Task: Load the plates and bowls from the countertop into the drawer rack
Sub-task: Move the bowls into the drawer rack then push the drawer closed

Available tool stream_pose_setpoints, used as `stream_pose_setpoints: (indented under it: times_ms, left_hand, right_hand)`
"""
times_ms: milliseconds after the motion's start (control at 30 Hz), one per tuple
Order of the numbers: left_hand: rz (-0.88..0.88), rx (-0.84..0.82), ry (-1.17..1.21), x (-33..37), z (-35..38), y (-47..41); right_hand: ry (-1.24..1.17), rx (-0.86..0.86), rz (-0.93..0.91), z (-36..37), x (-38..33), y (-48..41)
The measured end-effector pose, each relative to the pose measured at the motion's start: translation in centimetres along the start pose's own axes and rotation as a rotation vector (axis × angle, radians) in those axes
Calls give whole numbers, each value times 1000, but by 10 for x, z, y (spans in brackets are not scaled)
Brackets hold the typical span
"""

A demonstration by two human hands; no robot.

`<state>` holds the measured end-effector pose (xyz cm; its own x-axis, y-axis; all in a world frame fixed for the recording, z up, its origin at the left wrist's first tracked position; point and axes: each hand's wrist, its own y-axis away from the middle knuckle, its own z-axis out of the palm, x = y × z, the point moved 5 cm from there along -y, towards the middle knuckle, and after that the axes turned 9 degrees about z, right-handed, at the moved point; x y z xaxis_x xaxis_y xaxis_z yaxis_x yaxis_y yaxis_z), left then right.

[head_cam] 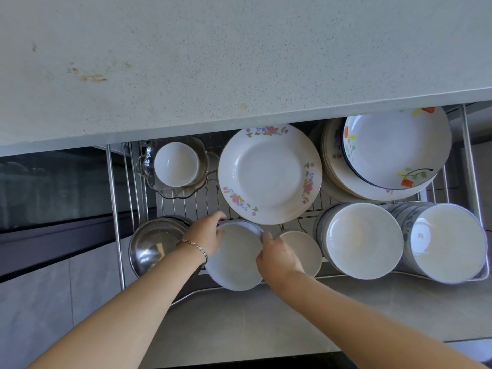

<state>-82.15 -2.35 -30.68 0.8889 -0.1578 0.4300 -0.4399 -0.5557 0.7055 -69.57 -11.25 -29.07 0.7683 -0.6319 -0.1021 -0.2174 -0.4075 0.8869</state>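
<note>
A white bowl (235, 258) sits low in the front of the wire drawer rack (114, 209). My left hand (205, 233) grips its left rim and my right hand (277, 258) grips its right rim. Behind it lies a floral plate (269, 173). A small white dish (306, 249) is to the right of the held bowl, partly hidden by my right hand. Stacked white bowls (363, 239) and blue-patterned bowls (447, 242) fill the front right. A plate stack with a flowered bowl (394, 147) on top is at the back right.
A speckled countertop (213, 62) overhangs the drawer's back. A steel bowl (150, 243) sits at the front left, a white cup inside a glass dish (175, 163) at the back left. Grey floor tiles lie below, a dark cabinet front to the left.
</note>
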Motion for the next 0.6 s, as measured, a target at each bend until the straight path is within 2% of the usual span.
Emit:
stream_pose_setpoints:
  times_ms: [100,167,433,600]
  left_hand:
    - [-14,-212,-219,0,5,-7]
    - [-23,-276,-225,-1,6,-13]
    - [8,-318,-87,3,8,-23]
    - [8,-333,-200,5,14,-25]
  right_hand:
    - [-59,18,-2,-2,-2,-1]
    - [-74,20,11,-2,-2,-2]
    - [-167,47,38,-6,2,-4]
    - [-225,5,60,-1,9,-11]
